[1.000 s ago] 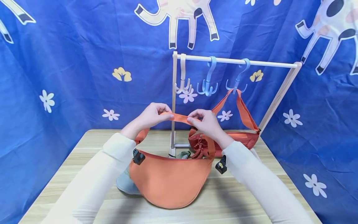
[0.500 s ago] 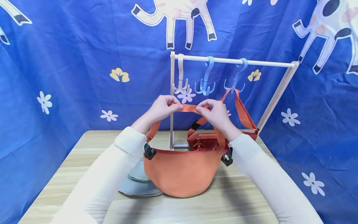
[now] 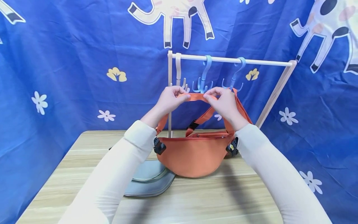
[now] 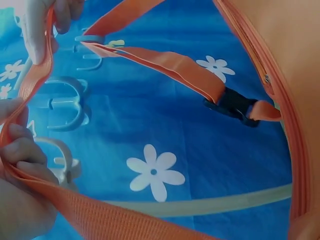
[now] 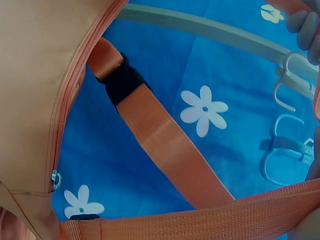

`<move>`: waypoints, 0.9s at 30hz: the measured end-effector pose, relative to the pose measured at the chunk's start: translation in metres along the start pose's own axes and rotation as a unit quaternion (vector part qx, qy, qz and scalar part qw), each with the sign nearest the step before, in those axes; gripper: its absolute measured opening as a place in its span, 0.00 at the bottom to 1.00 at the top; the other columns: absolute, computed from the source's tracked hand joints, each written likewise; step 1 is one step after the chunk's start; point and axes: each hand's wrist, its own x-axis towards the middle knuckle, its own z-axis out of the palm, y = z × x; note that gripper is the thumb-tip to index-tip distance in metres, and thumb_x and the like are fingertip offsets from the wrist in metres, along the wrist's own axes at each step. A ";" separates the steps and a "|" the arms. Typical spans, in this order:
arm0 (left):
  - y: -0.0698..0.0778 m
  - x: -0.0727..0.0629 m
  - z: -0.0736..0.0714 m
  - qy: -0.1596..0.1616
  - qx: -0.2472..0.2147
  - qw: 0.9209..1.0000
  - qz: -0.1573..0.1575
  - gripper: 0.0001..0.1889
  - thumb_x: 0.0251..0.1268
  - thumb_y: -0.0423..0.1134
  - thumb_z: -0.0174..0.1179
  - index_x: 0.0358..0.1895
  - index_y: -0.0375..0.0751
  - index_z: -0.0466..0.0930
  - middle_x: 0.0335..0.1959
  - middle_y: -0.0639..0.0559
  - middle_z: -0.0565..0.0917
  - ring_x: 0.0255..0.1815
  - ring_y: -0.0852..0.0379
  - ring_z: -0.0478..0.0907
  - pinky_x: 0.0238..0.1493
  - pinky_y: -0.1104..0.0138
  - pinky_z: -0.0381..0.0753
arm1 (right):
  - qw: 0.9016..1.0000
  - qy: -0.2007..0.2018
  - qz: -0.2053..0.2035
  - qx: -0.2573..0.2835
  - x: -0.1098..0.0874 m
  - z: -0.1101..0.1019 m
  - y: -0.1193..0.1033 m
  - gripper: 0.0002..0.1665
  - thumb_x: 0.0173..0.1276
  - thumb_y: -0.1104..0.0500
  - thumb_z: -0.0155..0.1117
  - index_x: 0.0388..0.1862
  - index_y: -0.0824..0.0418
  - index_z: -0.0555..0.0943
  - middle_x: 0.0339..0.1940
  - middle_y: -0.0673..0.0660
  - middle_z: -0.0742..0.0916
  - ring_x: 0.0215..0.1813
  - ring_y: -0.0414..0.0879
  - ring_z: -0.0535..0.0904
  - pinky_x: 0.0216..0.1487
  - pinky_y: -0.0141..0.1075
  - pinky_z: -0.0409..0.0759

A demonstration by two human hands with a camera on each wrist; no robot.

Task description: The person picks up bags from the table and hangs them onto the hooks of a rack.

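An orange crescent-shaped waist bag [image 3: 193, 158] hangs by its strap [image 3: 196, 96] from both hands, above the table. My left hand [image 3: 169, 99] pinches the strap between thumb and fingers. A short way to the right, my right hand [image 3: 225, 102] pinches the same strap, with a taut stretch between the two. In the head view this stretch lies just below the middle blue hook [image 3: 203, 84]. Behind the held bag, a red bag [image 3: 208, 135] hangs by an orange strap from the right blue hook [image 3: 235, 73]; its black buckle [image 4: 237, 106] shows in the left wrist view.
A wooden rack with a white rail [image 3: 268, 63] stands at the back right. A white hook [image 3: 178, 67] hangs at its left end. On the wooden table [image 3: 72, 174] lies a light blue bag [image 3: 151, 186], partly covered by the left sleeve. A blue curtain [image 3: 70, 68] encloses the table.
Both hands have risen and moved right and toward the rack, carrying the orange waist bag by its strap. More of the light blue bag now shows.
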 end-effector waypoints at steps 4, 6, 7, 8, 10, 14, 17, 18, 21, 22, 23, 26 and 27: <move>0.005 0.006 0.002 0.010 -0.017 1.000 -0.015 0.08 0.63 0.39 0.63 0.34 0.35 0.83 0.22 0.47 0.79 0.28 0.51 0.73 0.24 0.67 0.68 | 1.000 0.018 0.003 -0.013 0.006 -0.004 -0.002 0.11 0.65 0.50 0.66 0.36 0.56 0.85 0.28 0.51 0.85 0.24 0.47 0.75 0.18 0.34 0.66; 0.009 0.008 0.004 0.017 -0.024 0.999 -0.022 0.09 0.64 0.39 0.63 0.35 0.35 0.83 0.24 0.46 0.81 0.26 0.51 0.75 0.23 0.68 0.70 | 0.999 0.028 0.003 -0.021 0.009 -0.005 -0.003 0.12 0.65 0.49 0.66 0.37 0.56 0.85 0.27 0.51 0.85 0.23 0.49 0.73 0.19 0.35 0.65; 0.010 0.009 0.005 0.020 -0.030 0.999 -0.024 0.09 0.64 0.40 0.62 0.36 0.35 0.83 0.25 0.44 0.82 0.26 0.51 0.76 0.23 0.68 0.70 | 0.999 0.034 0.003 -0.026 0.010 -0.006 -0.003 0.12 0.65 0.49 0.66 0.37 0.56 0.85 0.27 0.50 0.84 0.23 0.49 0.72 0.19 0.35 0.66; 0.011 0.010 0.006 0.025 -0.034 0.999 -0.027 0.09 0.64 0.40 0.62 0.36 0.35 0.82 0.27 0.44 0.83 0.25 0.50 0.76 0.23 0.68 0.72 | 0.999 0.039 0.001 -0.030 0.012 -0.007 -0.003 0.12 0.64 0.48 0.66 0.37 0.56 0.85 0.27 0.50 0.84 0.23 0.48 0.71 0.20 0.35 0.66; 0.014 0.012 0.008 0.033 -0.041 0.998 -0.026 0.09 0.64 0.39 0.62 0.36 0.35 0.82 0.29 0.42 0.84 0.24 0.51 0.78 0.23 0.69 0.73 | 0.998 0.050 -0.003 -0.034 0.014 -0.008 -0.004 0.13 0.64 0.49 0.66 0.38 0.57 0.85 0.27 0.51 0.84 0.23 0.48 0.71 0.21 0.35 0.66; 0.018 0.014 0.013 0.052 -0.058 0.997 -0.017 0.09 0.64 0.38 0.61 0.36 0.34 0.81 0.31 0.41 0.84 0.24 0.53 0.80 0.26 0.69 0.77 | 0.997 0.068 -0.008 -0.033 0.018 -0.010 -0.005 0.13 0.65 0.50 0.66 0.38 0.58 0.85 0.27 0.52 0.84 0.26 0.46 0.73 0.23 0.34 0.68; 0.018 0.017 0.017 0.067 -0.070 0.995 0.000 0.09 0.64 0.37 0.62 0.35 0.33 0.81 0.29 0.41 0.83 0.24 0.54 0.81 0.27 0.69 0.79 | 0.996 0.082 -0.012 -0.034 0.021 -0.010 -0.006 0.12 0.65 0.50 0.65 0.38 0.58 0.85 0.27 0.52 0.83 0.27 0.45 0.74 0.25 0.34 0.69; 0.018 0.017 0.018 0.073 -0.074 0.995 0.005 0.09 0.64 0.37 0.62 0.35 0.32 0.80 0.28 0.41 0.83 0.23 0.54 0.81 0.27 0.69 0.79 | 0.996 0.086 -0.014 -0.035 0.021 -0.010 -0.006 0.12 0.65 0.50 0.65 0.38 0.58 0.84 0.27 0.52 0.83 0.27 0.45 0.75 0.26 0.34 0.70; 0.018 0.019 0.022 0.087 -0.078 0.993 0.010 0.08 0.64 0.36 0.62 0.36 0.32 0.80 0.26 0.42 0.81 0.22 0.55 0.80 0.25 0.69 0.79 | 0.994 0.097 -0.012 -0.040 0.023 -0.010 -0.005 0.12 0.65 0.50 0.65 0.38 0.57 0.84 0.27 0.52 0.83 0.28 0.44 0.75 0.27 0.34 0.71; 0.018 0.020 0.024 0.093 -0.076 0.993 0.008 0.08 0.64 0.36 0.62 0.36 0.32 0.80 0.25 0.43 0.81 0.22 0.55 0.79 0.25 0.70 0.79 | 0.994 0.099 -0.010 -0.042 0.023 -0.009 -0.005 0.12 0.65 0.50 0.65 0.38 0.57 0.84 0.28 0.52 0.82 0.28 0.44 0.75 0.28 0.33 0.71; 0.018 0.020 0.025 0.098 -0.073 0.993 0.004 0.08 0.64 0.37 0.62 0.36 0.33 0.80 0.25 0.43 0.81 0.22 0.55 0.79 0.25 0.70 0.79 | 0.994 0.103 -0.009 -0.044 0.024 -0.009 -0.004 0.12 0.65 0.50 0.65 0.38 0.57 0.84 0.28 0.52 0.83 0.29 0.44 0.75 0.28 0.33 0.71; 0.019 0.021 0.029 0.109 -0.055 0.992 -0.011 0.09 0.64 0.39 0.62 0.37 0.36 0.81 0.25 0.45 0.80 0.22 0.55 0.78 0.24 0.69 0.78 | 0.992 0.116 -0.009 -0.053 0.025 -0.007 -0.003 0.13 0.65 0.50 0.65 0.39 0.58 0.85 0.29 0.53 0.83 0.29 0.44 0.75 0.28 0.33 0.70; 0.019 0.022 0.030 0.114 -0.050 0.992 -0.014 0.09 0.64 0.40 0.62 0.37 0.37 0.81 0.25 0.46 0.79 0.23 0.55 0.78 0.24 0.69 0.78 | 0.991 0.121 -0.008 -0.056 0.026 -0.007 -0.002 0.13 0.65 0.50 0.65 0.39 0.59 0.85 0.29 0.53 0.83 0.29 0.44 0.75 0.28 0.32 0.70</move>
